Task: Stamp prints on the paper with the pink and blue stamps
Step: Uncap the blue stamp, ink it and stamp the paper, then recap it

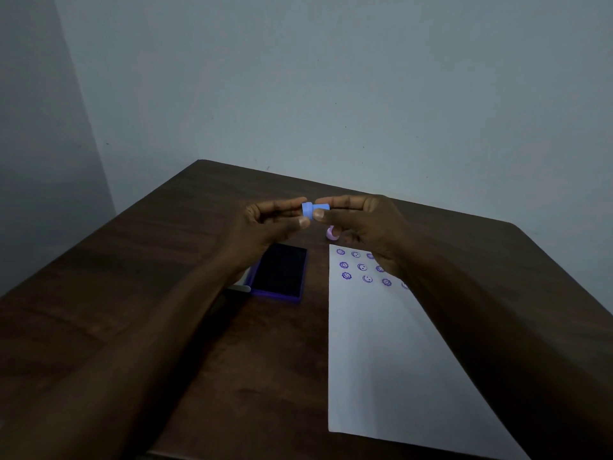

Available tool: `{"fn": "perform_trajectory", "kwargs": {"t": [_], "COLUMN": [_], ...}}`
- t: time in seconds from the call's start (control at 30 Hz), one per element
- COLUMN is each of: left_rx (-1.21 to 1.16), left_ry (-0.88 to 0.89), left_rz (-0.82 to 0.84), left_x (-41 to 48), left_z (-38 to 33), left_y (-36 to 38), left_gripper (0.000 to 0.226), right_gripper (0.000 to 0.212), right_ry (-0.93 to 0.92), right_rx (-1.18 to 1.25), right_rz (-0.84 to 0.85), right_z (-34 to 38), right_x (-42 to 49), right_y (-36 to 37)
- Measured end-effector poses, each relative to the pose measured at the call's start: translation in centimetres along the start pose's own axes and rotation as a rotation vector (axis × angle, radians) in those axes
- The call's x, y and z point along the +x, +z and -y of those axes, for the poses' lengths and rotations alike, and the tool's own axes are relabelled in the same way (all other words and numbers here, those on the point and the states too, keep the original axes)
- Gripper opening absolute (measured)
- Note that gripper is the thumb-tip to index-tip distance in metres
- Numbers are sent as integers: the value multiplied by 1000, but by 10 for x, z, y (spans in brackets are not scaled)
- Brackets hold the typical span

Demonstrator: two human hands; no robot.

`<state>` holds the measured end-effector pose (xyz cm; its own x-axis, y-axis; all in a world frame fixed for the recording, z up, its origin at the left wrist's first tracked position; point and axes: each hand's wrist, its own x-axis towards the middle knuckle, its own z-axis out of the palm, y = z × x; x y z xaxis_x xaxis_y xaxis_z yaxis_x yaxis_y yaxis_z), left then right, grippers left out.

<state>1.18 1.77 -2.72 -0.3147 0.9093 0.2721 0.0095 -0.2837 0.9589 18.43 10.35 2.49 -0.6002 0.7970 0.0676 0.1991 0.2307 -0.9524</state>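
Observation:
Both my hands are raised above the far part of the table, pinching a small blue stamp [311,209] between them. My left hand [265,224] grips its left end, my right hand [361,220] its right end. The pink stamp [332,234] stands on the table just below my right hand, partly hidden by its fingers. White paper [381,353] lies on the right, with rows of purple smiley and flower prints [361,267] along its far end; my right wrist covers some of them.
An open ink pad [282,272] with a dark pad and purple case lies left of the paper, its lid under my left wrist. The brown wooden table [132,277] stands in a corner against grey walls [331,78].

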Motion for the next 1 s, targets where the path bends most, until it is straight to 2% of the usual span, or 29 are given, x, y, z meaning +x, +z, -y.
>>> {"fn": "perform_trajectory", "kwargs": {"t": [0.17,0.3,0.37,0.47,0.6,0.7,0.87,1.0], "left_rx": [-40,-19,56,136,197,233,265,270], "left_ry": [26,7,-10,-50,-85,-104,-141,-157], "left_rz": [-15,-39,-117,-226,-235,-234,-271,-289], "left_x": [1,5,7,9,11,12,14,15], "left_z": [0,-1,1,4,8,11,14,14], "left_y": [2,-2,-9,-19,-21,-21,-24,-24], "left_gripper": [46,41,34,21,15,14,12,11], "right_gripper": [26,27,23,23,13,26,16,19], "right_ry": [-35,-111,-147,-145,-124,-127,-106,-88], "right_rx": [-29,-48,-128,-259,-404,-561,-664,-669], "right_rz": [40,-85,-182,-240,-265,-310,-250,-227], "right_z": [5,15,16,5,-19,-34,-54,-65], "right_x": [-2,4,13,26,39,48,63,71], "right_y": [-6,-20,-33,-52,-64,-64,-60,-59]}}
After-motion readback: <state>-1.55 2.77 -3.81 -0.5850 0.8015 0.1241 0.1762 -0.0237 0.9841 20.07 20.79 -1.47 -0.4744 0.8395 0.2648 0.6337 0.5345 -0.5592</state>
